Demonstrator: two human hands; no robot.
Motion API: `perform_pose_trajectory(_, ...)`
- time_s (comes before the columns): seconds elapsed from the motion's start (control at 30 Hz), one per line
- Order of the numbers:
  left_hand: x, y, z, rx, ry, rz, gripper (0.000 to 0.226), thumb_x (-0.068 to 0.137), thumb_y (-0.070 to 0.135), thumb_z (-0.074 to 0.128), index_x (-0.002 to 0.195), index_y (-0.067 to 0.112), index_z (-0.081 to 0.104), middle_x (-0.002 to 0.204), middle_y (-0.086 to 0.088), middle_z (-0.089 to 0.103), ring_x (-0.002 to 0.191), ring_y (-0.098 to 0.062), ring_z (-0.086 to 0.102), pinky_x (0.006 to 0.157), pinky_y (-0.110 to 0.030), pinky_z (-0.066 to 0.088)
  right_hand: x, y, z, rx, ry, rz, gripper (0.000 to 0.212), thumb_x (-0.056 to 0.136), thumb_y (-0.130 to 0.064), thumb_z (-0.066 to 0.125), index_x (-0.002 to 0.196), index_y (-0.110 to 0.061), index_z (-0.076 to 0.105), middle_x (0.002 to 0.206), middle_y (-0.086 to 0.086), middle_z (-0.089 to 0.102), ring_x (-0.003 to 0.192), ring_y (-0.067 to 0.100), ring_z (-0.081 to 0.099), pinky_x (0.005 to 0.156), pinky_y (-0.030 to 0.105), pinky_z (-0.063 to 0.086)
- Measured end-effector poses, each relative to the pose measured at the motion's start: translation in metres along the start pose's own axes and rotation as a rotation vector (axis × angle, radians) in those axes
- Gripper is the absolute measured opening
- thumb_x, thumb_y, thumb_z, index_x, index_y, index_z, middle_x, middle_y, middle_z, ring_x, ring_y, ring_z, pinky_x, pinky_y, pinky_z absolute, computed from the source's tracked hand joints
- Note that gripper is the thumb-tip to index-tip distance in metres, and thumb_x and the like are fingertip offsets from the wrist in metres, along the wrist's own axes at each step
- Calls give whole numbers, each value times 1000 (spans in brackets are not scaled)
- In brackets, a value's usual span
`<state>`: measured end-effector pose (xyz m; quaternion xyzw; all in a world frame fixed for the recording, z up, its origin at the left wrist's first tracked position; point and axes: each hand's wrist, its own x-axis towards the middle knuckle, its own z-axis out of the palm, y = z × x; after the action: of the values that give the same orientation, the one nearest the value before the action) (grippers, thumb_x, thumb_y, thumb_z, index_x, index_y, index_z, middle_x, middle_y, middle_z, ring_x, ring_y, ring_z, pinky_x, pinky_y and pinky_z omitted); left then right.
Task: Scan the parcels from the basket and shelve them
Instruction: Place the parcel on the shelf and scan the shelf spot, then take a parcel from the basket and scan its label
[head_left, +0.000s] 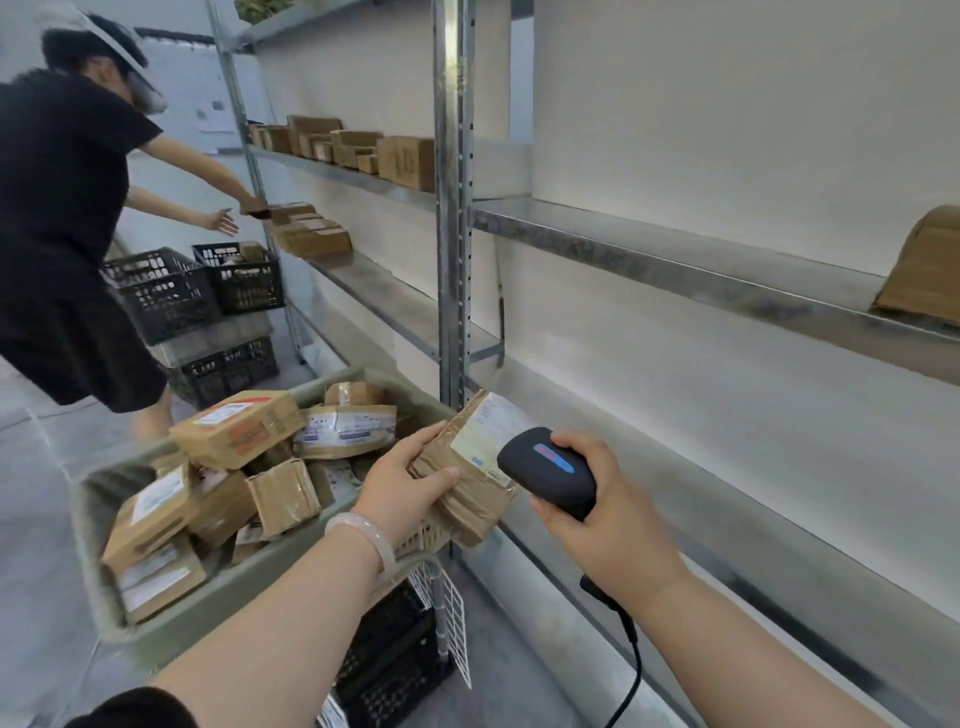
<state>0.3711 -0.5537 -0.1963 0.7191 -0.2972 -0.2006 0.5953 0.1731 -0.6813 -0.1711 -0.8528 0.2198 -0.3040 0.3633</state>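
A grey-green plastic basket (98, 525) piled with taped brown cardboard parcels (236, 427) sits at the left. Just right of it, the left hand (402, 486) – forearm reaching forward, pale bangle on the wrist – grips a brown paper-wrapped parcel (470, 467), white label up. The right hand (605, 512) is wrapped around a black corded handheld scanner (548, 470) touching that label, in front of the grey metal shelf (675, 260).

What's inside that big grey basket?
Lots of brown cardboard parcels with white labels, piled loosely in the basket. Whatever lies underneath and the bottom are hidden by the pile; the left arm covers the near corner.
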Motion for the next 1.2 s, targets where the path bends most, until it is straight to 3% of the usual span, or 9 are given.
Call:
perform_pose_trajectory(0.1,2,-12,-14,26,14,-30,52,86,6,75,129,33,61,111,17,68,92,12,65,71,-4,49,9,-10,6,-78,-81,-40,58,80,-37,73,114,-67,37,109,-44,53,94,-12,57,72,3,41)
perform_pose_trajectory(0.27,6,-26,-34,71,17,-74,54,88,10,74,134,33,60,117,15,66,103,4,61,79,-8,47,26,-21,13,-172,-150,-81,56,78,-43,70,117,-61,34,108,-49,49,94,-15,54,70,12,45)
perform_pose_trajectory(0.5,18,-46,-54,89,32,-118,54,88,10,74,134,34,59,113,20,64,100,7,59,69,0,43,46,-37,20,-270,-248,-81,58,80,-44,73,118,-57,31,96,-35,59,90,3,63,77,24,53)
perform_pose_trajectory(0.7,34,-59,-70,65,32,-169,54,88,13,75,131,42,58,111,20,67,101,2,63,75,-9,46,64,-50,32,-292,-273,-73,54,81,-41,71,118,-54,34,103,-19,67,90,9,65,79,36,56)
perform_pose_trajectory(0.87,49,-69,-84,45,50,-186,53,86,14,77,123,46,57,107,26,64,94,13,60,78,-7,46,80,-45,55,-275,-257,-33,56,78,-46,72,117,-59,34,94,-30,63,87,-3,62,71,18,51)
perform_pose_trajectory(0.97,57,-73,-90,-33,82,-224,49,87,18,75,121,48,55,106,27,60,96,9,57,79,-14,46,89,-38,77,-148,-189,42,53,78,-40,75,109,-64,40,97,-41,59,89,-11,59,69,11,47)
perform_pose_trajectory(1.03,62,-74,-92,-99,121,-262,46,89,23,74,122,48,55,108,24,61,101,1,58,89,-27,49,93,-29,93,-46,-127,91,54,79,-32,78,108,-62,43,101,-43,56,88,-11,59,67,11,47)
perform_pose_trajectory(1.1,69,-75,-91,-174,159,-304,45,90,25,72,129,43,58,117,13,66,109,-15,62,101,-43,50,97,-19,109,60,-70,161,55,79,-28,80,109,-61,46,100,-41,58,79,-8,62,61,13,48)
perform_pose_trajectory(1.2,82,-74,-86,-251,184,-348,46,92,26,70,132,43,57,124,5,65,114,-24,62,103,-51,50,104,-3,132,206,-26,239,57,79,-21,82,103,-62,50,97,-35,62,70,-4,64,56,15,50)
